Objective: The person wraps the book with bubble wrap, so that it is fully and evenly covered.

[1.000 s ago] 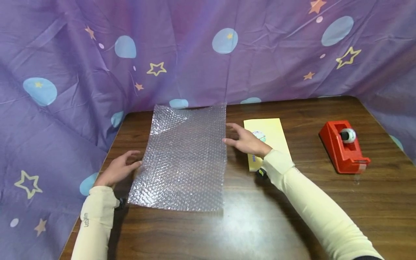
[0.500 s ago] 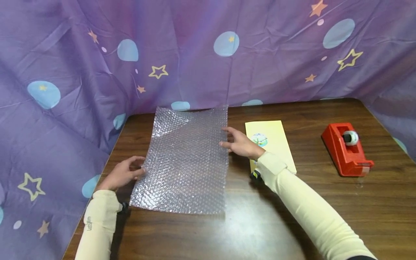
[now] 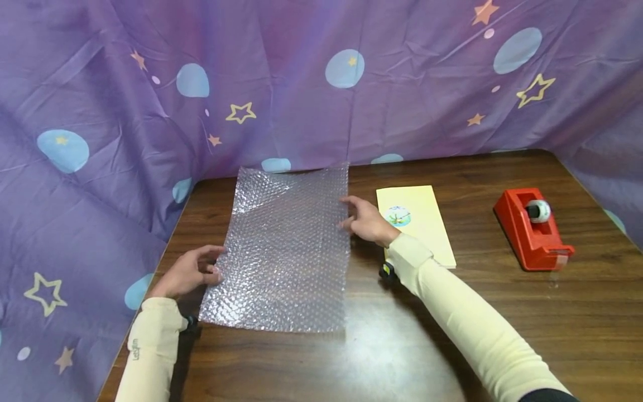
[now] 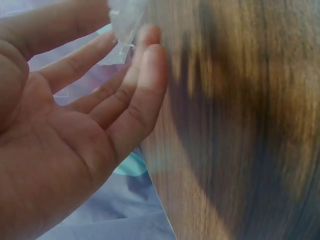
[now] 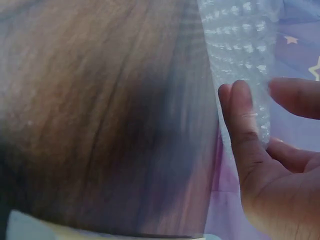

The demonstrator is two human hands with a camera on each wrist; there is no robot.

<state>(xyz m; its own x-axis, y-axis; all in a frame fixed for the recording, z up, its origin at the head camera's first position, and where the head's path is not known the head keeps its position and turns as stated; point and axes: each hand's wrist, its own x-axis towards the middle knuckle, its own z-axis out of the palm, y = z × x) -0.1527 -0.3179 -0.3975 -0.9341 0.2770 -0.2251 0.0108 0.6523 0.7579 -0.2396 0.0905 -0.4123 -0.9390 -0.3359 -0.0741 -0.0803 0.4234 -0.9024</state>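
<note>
A clear sheet of bubble wrap [image 3: 283, 251] lies spread on the wooden table, its far corners curling up. My left hand [image 3: 188, 273] holds its left edge, fingers bent. In the left wrist view, a strip of the wrap [image 4: 126, 22] runs between the thumb and the fingers of this hand [image 4: 75, 125]. On the opposite side, my right hand [image 3: 369, 220] holds the right edge between thumb and fingers. The right wrist view has the wrap [image 5: 240, 50] passing behind the lower fingers of that hand [image 5: 280, 175]; how firmly it grips cannot be told.
A yellow booklet [image 3: 427, 223] with a round picture lies right of the wrap, partly behind my right sleeve. Farther right stands a red tape dispenser [image 3: 532, 229] with a strip of tape hanging from its front. A purple star-patterned curtain [image 3: 301, 111] hangs behind the table [image 3: 402, 346].
Both hands have come inward from beside the sheet to its two side edges, and their fingers have bent more. The bubble wrap has stayed in place.
</note>
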